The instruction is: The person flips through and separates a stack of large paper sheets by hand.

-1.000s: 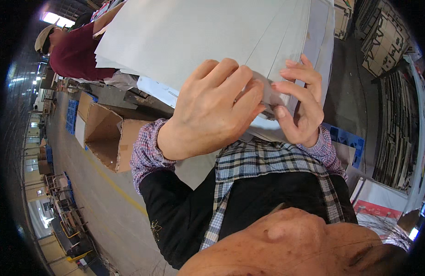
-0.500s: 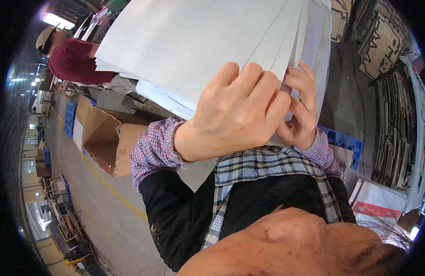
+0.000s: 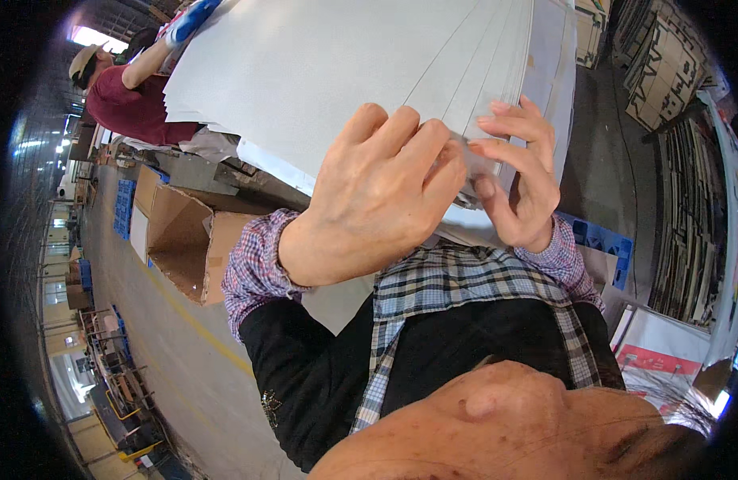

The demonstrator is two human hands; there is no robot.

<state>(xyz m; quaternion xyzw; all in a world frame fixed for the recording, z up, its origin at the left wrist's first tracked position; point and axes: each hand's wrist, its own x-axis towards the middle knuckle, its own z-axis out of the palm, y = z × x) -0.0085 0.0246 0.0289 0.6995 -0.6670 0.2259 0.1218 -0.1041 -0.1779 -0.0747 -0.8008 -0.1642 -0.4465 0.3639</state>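
Large white paper sheets (image 3: pixel 321 80) lie in a stack in front of me, their right-hand edges fanned out into several thin steps. My left hand (image 3: pixel 377 184) is closed over the near edge of the top sheets, with its fingers curled and their tips hidden. Just right of it, my right hand (image 3: pixel 525 172) has its thumb and fingers apart beside the fanned edges. The fingertips are at the sheets, with no clear grip on them. More sheets lie beneath, showing along the right side of the stack.
At the far left a co-worker in a dark red shirt (image 3: pixel 133 100) reaches with a blue-gloved hand (image 3: pixel 191 20) to the stack's far edge. An open cardboard box (image 3: pixel 177 244) stands on the floor to the left. Blue pallets (image 3: pixel 601 248) and stacked dark boards (image 3: pixel 689 216) are at right.
My left hand has shifted left and the top sheets are fanned wider. My right hand has spread its fingers. The co-worker's gloved hand has come up to the far edge.
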